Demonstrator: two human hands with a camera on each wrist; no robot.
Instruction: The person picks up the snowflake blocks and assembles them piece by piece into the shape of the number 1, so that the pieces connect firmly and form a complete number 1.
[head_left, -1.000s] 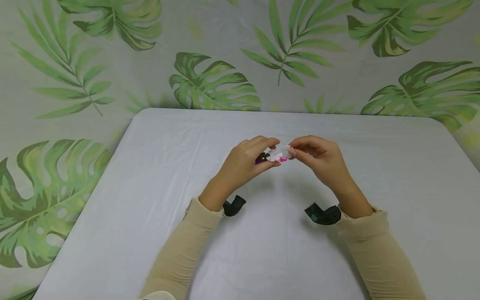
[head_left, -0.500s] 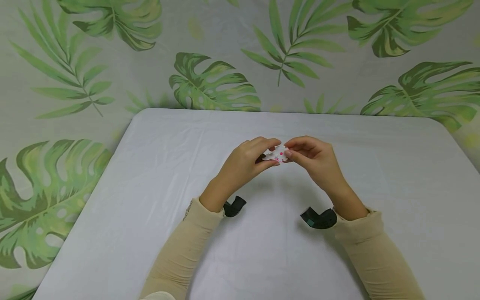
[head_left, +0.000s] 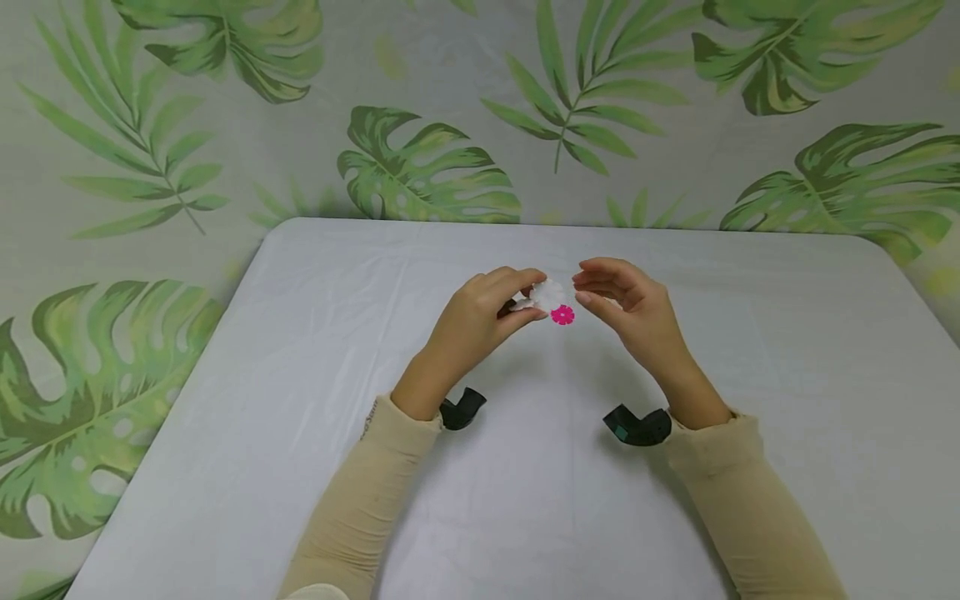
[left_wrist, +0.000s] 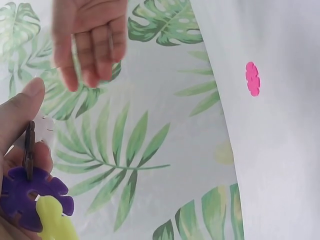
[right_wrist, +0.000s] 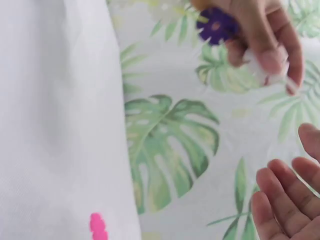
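Note:
My left hand (head_left: pixel 480 315) pinches a white notched disc (head_left: pixel 548 294) between thumb and fingers. Joined in the same bunch, the left wrist view shows a purple notched disc (left_wrist: pixel 19 194), a yellow one (left_wrist: pixel 54 220) and a dark brown one (left_wrist: pixel 30 150) seen edge-on; the palm side of the bunch is hidden. Facing it, with a narrow gap between, my right hand (head_left: pixel 636 310) has loosely bent fingers and nothing in them. A pink notched disc (head_left: pixel 562 315) lies on the white table, below the space between both hands in the head view.
White cloth covers the table (head_left: pixel 480 517), with its far edge (head_left: pixel 420 222) against a leaf-print backdrop (head_left: pixel 427 167). Black wrist-worn devices (head_left: pixel 462 408) stick out beneath both wrists.
The right hand has let go of the white disc and drawn back slightly up and right. The left hand has shifted a little left with its bunch. The pink disc now shows whole.

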